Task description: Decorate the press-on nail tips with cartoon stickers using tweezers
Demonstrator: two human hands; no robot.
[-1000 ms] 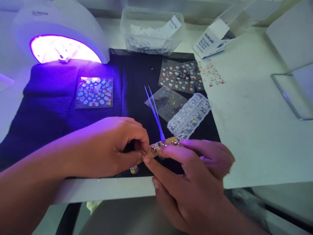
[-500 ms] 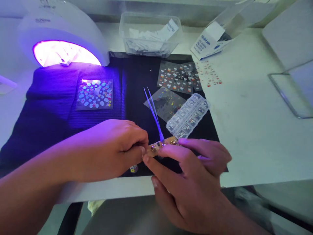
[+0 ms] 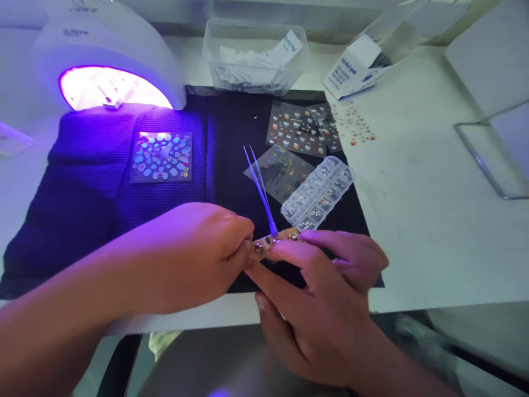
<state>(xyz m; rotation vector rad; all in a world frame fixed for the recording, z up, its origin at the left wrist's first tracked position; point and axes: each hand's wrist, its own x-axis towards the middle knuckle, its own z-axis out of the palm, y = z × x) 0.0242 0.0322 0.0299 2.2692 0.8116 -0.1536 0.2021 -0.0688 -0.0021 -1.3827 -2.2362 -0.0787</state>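
While both hands meet at the near edge of the black mat (image 3: pixel 231 138), the left hand (image 3: pixel 198 253) pinches one end of a thin tan strip with small beads (image 3: pixel 278 240); the right hand (image 3: pixel 326 298) closes on the other end. Its long axis runs left to right between them, purple tweezers (image 3: pixel 260 190) just beyond.

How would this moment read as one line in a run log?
left hand: pinching wooden stick | right hand: steadying stick, tweezers upright | nearby: bead box, lit lamp
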